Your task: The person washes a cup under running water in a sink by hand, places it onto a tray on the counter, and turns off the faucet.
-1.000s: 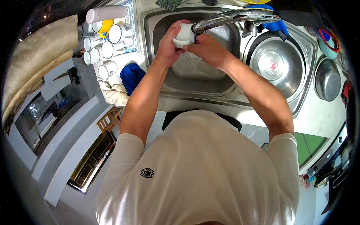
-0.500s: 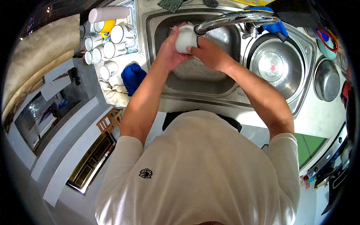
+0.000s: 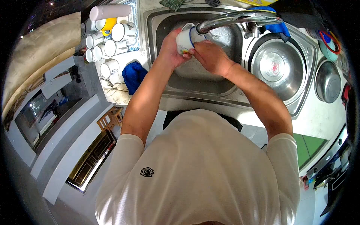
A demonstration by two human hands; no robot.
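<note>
A white mug (image 3: pixel 184 40) with a blue rim and a small coloured print is tilted under the chrome faucet (image 3: pixel 232 18), over the left sink basin (image 3: pixel 202 84). My left hand (image 3: pixel 171 48) wraps round its left side and underside. At the rim, my right hand (image 3: pixel 213 57) is closed, its fingers curled against the mug's right edge. The fingertips of my right hand are partly hidden. The mug's mouth faces right, toward the faucet's end.
Left of the sink, several white mugs (image 3: pixel 111 48), a yellow mug (image 3: pixel 108 26), a pink bottle (image 3: pixel 110 12) and a blue cloth (image 3: pixel 133 77) lie on the counter. A steel bowl (image 3: pixel 277 88) fills the right basin; another metal bowl (image 3: pixel 328 81) is farther right.
The mug has turned in my hands, so its blue rim and coloured print now show. My right hand has shifted slightly at the rim.
</note>
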